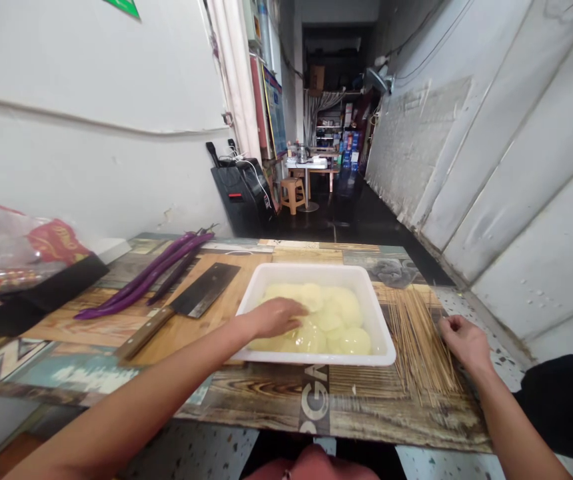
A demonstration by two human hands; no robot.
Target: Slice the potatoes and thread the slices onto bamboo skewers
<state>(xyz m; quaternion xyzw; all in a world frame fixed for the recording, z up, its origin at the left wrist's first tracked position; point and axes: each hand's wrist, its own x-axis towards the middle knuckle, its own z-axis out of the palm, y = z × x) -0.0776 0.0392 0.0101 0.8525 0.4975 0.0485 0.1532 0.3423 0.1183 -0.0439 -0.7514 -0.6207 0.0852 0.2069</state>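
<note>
A white rectangular tub sits on the patterned wooden table, filled with pale yellow peeled potato pieces in water. My left hand reaches into the tub, palm down, fingers curled over the pieces; what it grips, if anything, is hidden. My right hand rests at the right end of a spread of thin bamboo skewers, fingers curled in and touching them.
A cleaver with a wooden handle lies left of the tub. Long purple eggplants lie behind it. A black tray with red-and-clear plastic bags stands at far left. A narrow corridor with a stool runs ahead.
</note>
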